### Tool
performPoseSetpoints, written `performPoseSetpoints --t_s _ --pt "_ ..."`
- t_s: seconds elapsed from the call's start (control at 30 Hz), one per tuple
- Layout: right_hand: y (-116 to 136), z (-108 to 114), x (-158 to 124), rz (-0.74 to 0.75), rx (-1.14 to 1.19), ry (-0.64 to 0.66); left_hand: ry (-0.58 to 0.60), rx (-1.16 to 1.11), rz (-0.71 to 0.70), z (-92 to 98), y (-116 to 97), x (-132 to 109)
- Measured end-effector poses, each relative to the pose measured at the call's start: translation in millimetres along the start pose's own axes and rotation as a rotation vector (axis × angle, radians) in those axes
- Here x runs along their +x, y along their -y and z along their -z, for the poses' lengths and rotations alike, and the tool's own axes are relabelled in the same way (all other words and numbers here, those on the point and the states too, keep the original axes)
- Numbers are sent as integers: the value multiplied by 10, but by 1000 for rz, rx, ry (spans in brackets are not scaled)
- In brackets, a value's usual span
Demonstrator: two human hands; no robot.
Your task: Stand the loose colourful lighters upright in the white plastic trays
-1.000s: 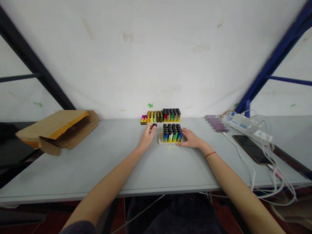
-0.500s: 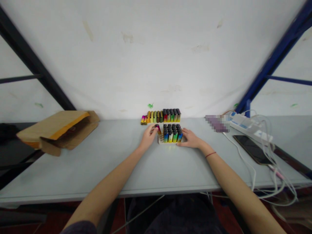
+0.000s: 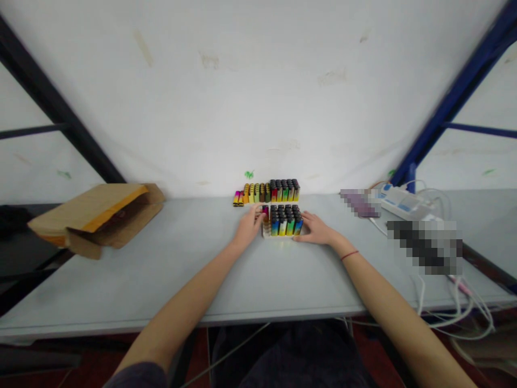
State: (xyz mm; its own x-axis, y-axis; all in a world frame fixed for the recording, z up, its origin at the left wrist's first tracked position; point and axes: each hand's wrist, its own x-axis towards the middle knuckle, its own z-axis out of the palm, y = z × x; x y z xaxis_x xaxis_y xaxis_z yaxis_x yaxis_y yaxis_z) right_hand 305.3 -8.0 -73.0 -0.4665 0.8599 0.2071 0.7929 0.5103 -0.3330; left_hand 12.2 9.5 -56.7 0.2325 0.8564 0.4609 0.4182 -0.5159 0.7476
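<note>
A white tray (image 3: 267, 235) of upright lighters (image 3: 286, 222) in blue, white and green sits on the table before me. Along its left side runs a column of bare slots. My left hand (image 3: 247, 225) pinches a purple lighter (image 3: 265, 209), which stands upright at the far end of that column. On the opposite side, my right hand (image 3: 318, 229) rests against the tray's right edge, thumb and fingers apart around its corner. Whether the lighter is fully seated in its slot cannot be seen.
Behind stands a second group of lighters (image 3: 285, 191), with yellow-topped ones (image 3: 256, 193) and two pink-yellow lighters (image 3: 238, 199) lying at its left. An opened cardboard box (image 3: 97, 213) is at the left. A power strip (image 3: 404, 202), white cables and blurred-out devices occupy the right.
My left hand has shifted slightly right. The purple lighter, tilted before, is now upright at the tray's left column. My right hand stays in place.
</note>
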Motion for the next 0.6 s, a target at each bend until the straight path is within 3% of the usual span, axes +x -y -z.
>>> performPoseSetpoints --t_s 0.1,0.17,0.23,0.33,0.4,0.47,0.53,0.6 --pt "16 10 -4 1 0 5 14 120 -110 20 -21 -5" --pt "24 15 -5 -1 -3 5 -36 172 -160 64 10 30" --pt "28 19 -4 -2 -5 8 -138 218 -142 159 95 114" --pt "29 24 -1 -3 -2 24 -249 338 -8 389 300 318" --pt "32 29 -1 -3 3 27 -185 436 39 551 442 465" --pt "38 35 -5 -1 7 26 -39 483 19 669 555 584" --pt "47 38 -10 2 12 26 117 504 -3 725 629 652" --pt "53 37 -14 -1 17 22 202 531 2 734 669 667"
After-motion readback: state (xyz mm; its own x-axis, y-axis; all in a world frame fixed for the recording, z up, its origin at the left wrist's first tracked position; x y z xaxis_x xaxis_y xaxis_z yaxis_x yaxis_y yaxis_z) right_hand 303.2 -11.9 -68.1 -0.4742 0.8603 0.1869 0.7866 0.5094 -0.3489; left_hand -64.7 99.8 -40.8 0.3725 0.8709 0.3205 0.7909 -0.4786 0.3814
